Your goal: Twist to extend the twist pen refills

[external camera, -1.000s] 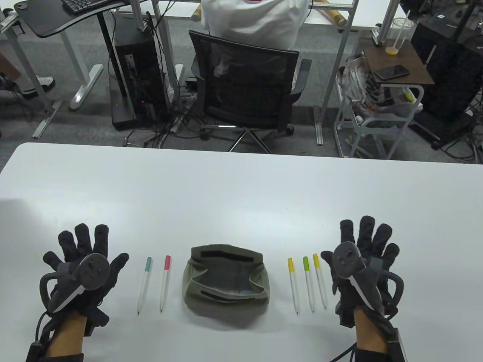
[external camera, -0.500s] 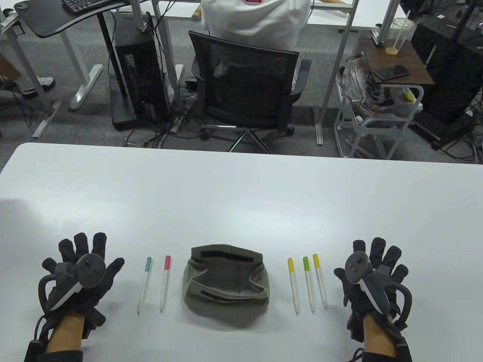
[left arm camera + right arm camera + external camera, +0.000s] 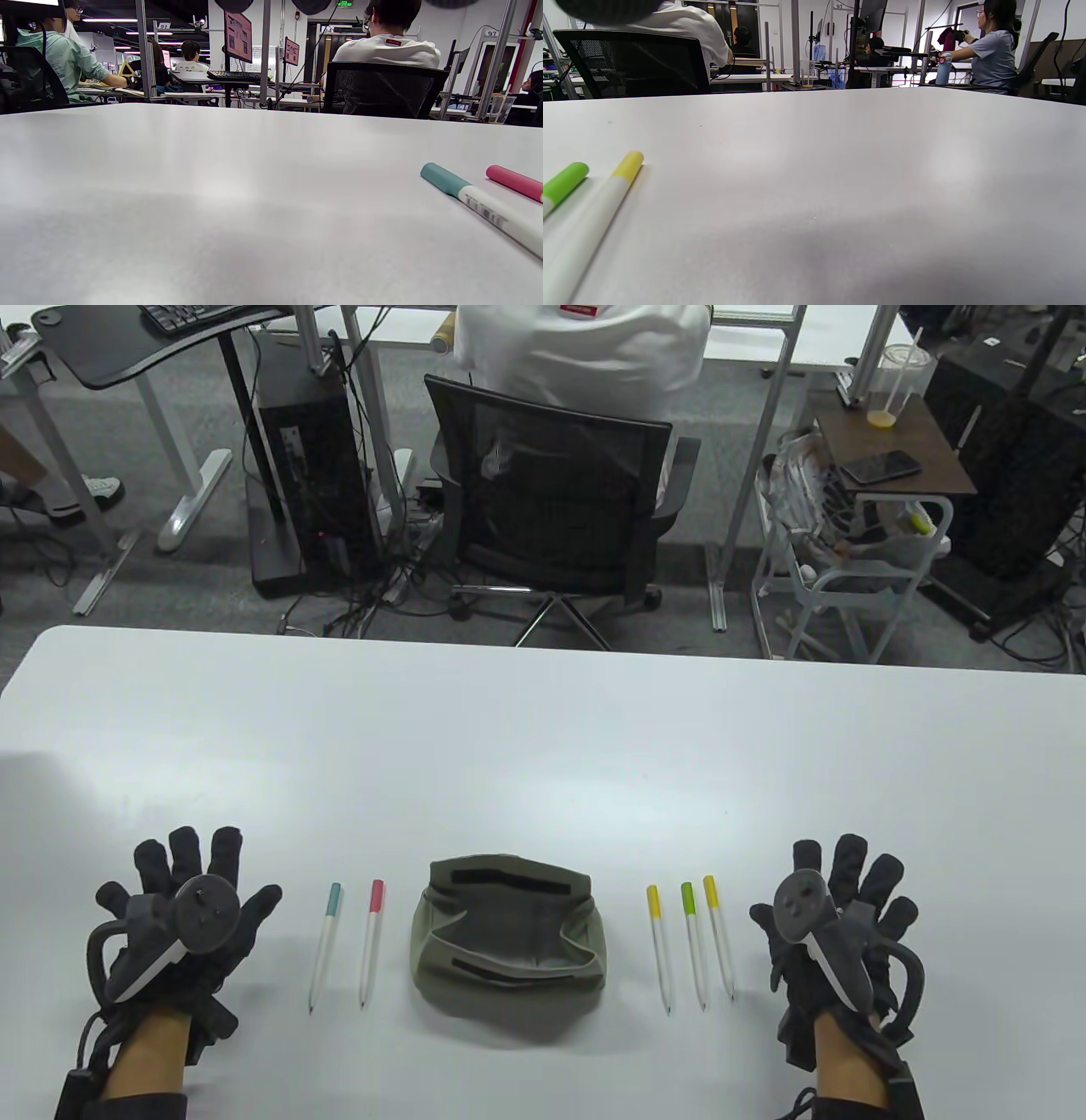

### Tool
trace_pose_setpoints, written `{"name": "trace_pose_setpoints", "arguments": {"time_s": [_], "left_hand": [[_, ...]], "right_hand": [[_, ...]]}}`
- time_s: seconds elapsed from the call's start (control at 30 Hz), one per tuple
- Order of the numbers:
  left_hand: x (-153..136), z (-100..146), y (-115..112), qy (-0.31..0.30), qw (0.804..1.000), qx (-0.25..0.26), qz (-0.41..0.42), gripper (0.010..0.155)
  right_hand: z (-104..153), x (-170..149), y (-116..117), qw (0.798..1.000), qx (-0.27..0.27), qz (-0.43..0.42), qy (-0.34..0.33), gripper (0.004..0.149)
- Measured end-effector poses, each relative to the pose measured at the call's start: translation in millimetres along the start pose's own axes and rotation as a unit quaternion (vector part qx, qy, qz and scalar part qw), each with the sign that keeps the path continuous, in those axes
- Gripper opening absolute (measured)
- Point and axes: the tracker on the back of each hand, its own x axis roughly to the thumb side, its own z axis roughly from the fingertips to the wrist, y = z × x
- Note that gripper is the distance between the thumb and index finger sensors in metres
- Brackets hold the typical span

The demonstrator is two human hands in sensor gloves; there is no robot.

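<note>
**Five twist pens in a row, both hands flat and apart from them**

Five pens lie on the white table [image 3: 543,746] in the lower part of the table view, all with long axes running nearly bottom to top of the frame, coloured caps toward the top and tips toward the bottom edge. Left of centre lie the teal-capped pen [image 3: 324,948] and, just beside it on the right, the pink-capped pen [image 3: 370,942]; each leans slightly, cap to the right of its tip. Right of centre lie the yellow-capped pen [image 3: 660,948], the green-capped pen [image 3: 693,944] and a second yellow pen [image 3: 718,937], close together, caps leaning slightly left of their tips.

Between the two groups, at lower centre, sits an olive fabric pouch [image 3: 507,946], touching no pen.

The left hand [image 3: 182,929] rests on the table at lower left, fingers spread and gripping nothing, near the teal-capped pen but apart from it. The right hand [image 3: 836,933] rests at lower right, fingers likewise spread and empty, just right of the second yellow pen without touching it.

Beyond the table's far edge, at upper centre, stands a black mesh office chair [image 3: 551,509].
</note>
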Motion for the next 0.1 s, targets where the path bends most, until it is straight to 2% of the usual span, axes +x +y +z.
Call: {"name": "trace_pose_setpoints", "arguments": {"time_s": [0.1], "left_hand": [[0.1,0.1,-2.5,0.001,1.000,-0.007,-0.004,0.087]], "right_hand": [[0.5,1.8,-0.2,1.000,-0.002,0.002,-0.005,0.085]]}}
